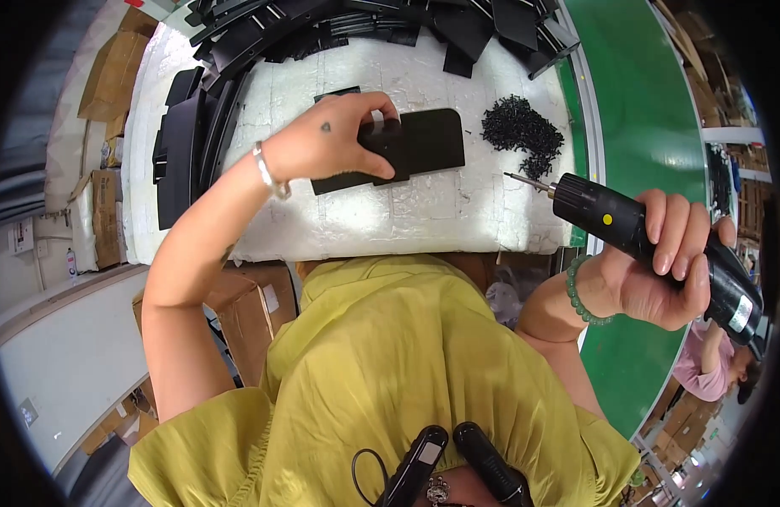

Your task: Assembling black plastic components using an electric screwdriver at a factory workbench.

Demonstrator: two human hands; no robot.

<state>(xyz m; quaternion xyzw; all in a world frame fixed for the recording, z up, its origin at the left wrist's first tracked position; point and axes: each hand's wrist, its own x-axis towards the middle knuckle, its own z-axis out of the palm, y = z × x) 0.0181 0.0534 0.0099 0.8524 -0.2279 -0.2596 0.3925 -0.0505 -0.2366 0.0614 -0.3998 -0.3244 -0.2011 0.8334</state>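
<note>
My left hand (335, 139) is closed over a flat black plastic panel (424, 144), thumb on its near edge and fingers on its far side. The panel lies on the white padded work surface (365, 224); its left part is hidden under the hand. My right hand (669, 262) grips a black electric screwdriver (605, 211) held up at the right, its bit pointing left. The bit's tip is near a pile of small black screws (521, 131) on the surface and does not touch the panel.
Black plastic parts (272, 34) are heaped along the far edge, and long black pieces (187, 148) stack at the left. A green belt or table (635, 363) runs along the right. Cardboard boxes (246, 313) stand below. Another person in pink (704, 367) is at far right.
</note>
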